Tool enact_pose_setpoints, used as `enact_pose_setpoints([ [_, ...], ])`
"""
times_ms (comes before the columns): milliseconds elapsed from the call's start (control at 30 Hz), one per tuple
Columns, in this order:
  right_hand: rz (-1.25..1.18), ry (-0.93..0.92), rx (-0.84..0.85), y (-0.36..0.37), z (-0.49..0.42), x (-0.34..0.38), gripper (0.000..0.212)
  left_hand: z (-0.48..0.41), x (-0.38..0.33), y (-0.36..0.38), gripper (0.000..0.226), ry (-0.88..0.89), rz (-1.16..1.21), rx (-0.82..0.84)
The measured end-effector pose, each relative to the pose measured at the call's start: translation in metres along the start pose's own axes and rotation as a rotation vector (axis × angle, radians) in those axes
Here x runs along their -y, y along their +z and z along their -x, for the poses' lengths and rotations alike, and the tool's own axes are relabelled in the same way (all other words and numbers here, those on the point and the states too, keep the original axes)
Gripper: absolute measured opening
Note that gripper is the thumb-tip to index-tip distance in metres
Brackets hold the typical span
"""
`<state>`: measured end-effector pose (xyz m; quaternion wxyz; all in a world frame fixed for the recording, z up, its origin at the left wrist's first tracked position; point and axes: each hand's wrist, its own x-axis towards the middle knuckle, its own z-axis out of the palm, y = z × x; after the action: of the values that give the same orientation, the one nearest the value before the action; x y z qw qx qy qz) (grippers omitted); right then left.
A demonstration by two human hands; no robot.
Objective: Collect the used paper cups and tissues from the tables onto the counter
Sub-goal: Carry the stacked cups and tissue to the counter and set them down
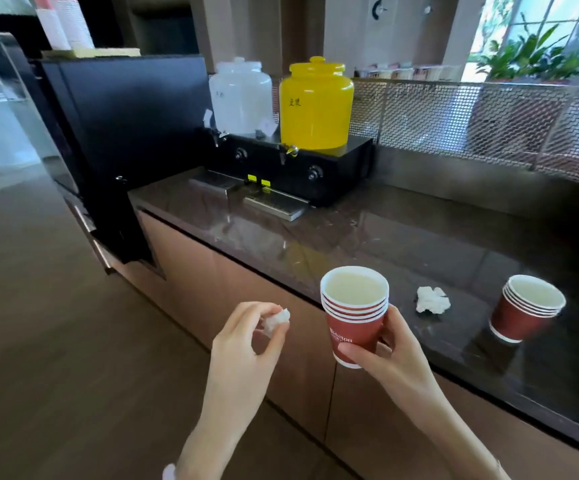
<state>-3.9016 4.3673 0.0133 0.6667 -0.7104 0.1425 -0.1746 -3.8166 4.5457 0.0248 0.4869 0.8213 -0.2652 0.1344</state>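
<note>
Where the view begins, nearest the wearer: left hand (243, 344), thumb and fingertips pinching a small tissue wad (276, 320) that is white, soft and crumpled, held in the air off the counter's front.

Right hand (388, 355), fingers and thumb curled round the lower wall of a held cup stack (354, 317): several nested paper cups with dark red walls, white lettering, white rolled rims and pale insides, upright at the counter's front edge, not set down.

Counter (419, 244): dark polished stone, veined and glossy, above brown cabinet fronts.

On it, right of the held stack, a loose tissue (432, 299) — white, crumpled, lying on the stone.

Further right and apart from it, a second cup stack (523, 306), same red paper, standing on the counter.

Behind: ribbed metal drip trays (276, 204); a black dispenser base (336, 168) bearing a yellow jar (316, 105) and a translucent white jar (241, 95) — both round and lidded.

Rear: metal mesh screen (489, 123).
</note>
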Motion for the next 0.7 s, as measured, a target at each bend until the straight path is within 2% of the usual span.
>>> enact_pose_setpoints([
  [67,0.013,-0.002,-0.063,-0.010,-0.005,0.001,0.056,-0.015,-0.003,0.015,0.012,0.028,0.030,0.035],
  [233,0.035,0.028,-0.280,-0.043,-0.020,-0.004,0.060,-0.056,-0.008,0.062,0.028,0.107,0.152,0.190],
  [400,0.072,0.052,-0.462,-0.060,-0.039,-0.007,0.060,-0.096,0.003,0.107,0.009,0.211,0.235,0.288],
  [700,0.108,0.059,-0.754,-0.073,-0.064,-0.005,0.061,-0.150,0.013,0.166,0.008,0.289,0.438,0.476],
])
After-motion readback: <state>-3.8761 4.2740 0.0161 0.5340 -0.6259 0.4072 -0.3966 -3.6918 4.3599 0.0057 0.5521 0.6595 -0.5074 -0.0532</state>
